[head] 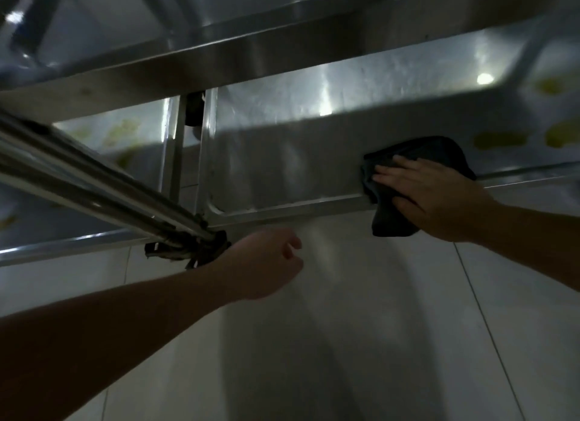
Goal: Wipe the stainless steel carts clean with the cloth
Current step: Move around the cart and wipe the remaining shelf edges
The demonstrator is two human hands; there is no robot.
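A stainless steel cart's lower shelf (282,169) fills the middle of the head view, under a higher shelf (282,56). A dark cloth (417,153) lies on the shelf's near right edge and hangs over the rim. My right hand (430,197) presses flat on the cloth, fingers spread toward the left. My left hand (266,263) hovers loosely curled over the floor, just in front of the shelf's near left corner, holding nothing. Close to it, the cart's round steel leg (103,188) ends in a dark caster (188,248).
A second cart shelf (94,144) with yellowish smears stands to the left, and another smeared shelf (533,138) to the right. Pale floor tiles (376,326) spread below. Bright light spots glare on the steel.
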